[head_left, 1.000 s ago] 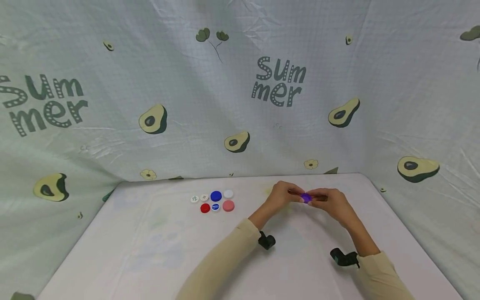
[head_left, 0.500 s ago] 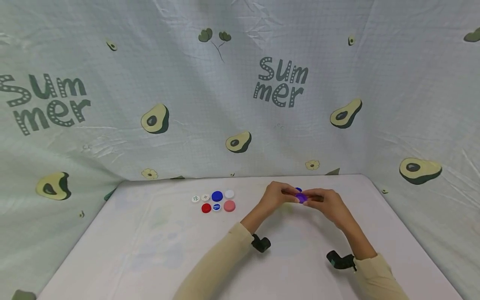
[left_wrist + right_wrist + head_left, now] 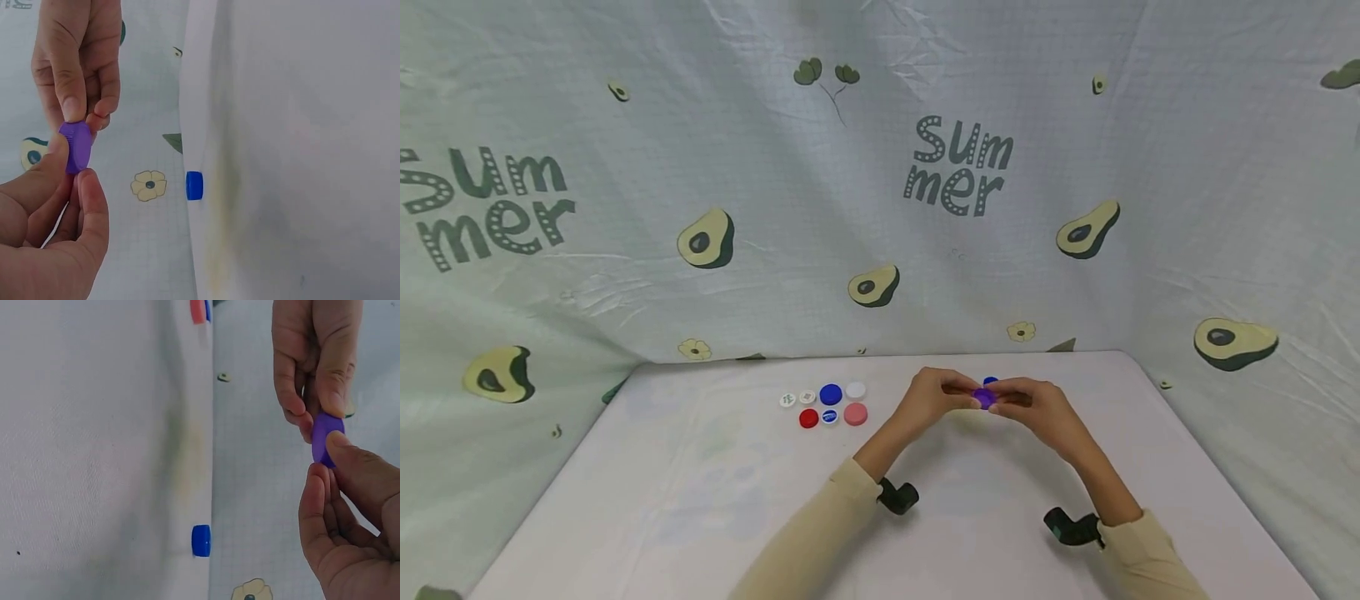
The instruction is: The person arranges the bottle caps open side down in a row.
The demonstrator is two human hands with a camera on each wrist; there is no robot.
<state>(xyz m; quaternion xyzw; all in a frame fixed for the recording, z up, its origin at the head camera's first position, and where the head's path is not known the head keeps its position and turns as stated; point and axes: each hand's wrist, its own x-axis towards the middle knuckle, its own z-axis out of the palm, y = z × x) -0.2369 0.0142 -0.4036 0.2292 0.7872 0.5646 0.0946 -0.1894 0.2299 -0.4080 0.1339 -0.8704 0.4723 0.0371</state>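
Observation:
A purple bottle cap (image 3: 984, 398) is held between both hands above the table's far right part. My left hand (image 3: 929, 395) pinches its left side between thumb and fingertips. From the right, my right hand (image 3: 1037, 408) pinches the opposite side the same way. In the left wrist view the purple cap (image 3: 76, 147) stands on edge, its ridged rim partly covered by a thumb. Just behind the hands, a blue bottle cap (image 3: 201, 540) lies on the table, apart from the fingers; in the head view it is partly hidden.
Left of the hands lies a group of caps on the white table (image 3: 715, 500): a large blue cap (image 3: 831, 394), a red cap (image 3: 808, 418), a pink cap (image 3: 855, 413), a white cap (image 3: 855, 389) and several printed ones. A patterned curtain (image 3: 775, 208) hangs behind the table.
Both hands have moved left a little with the purple cap between them. The blue cap behind them, hidden at first, has come partly into sight.

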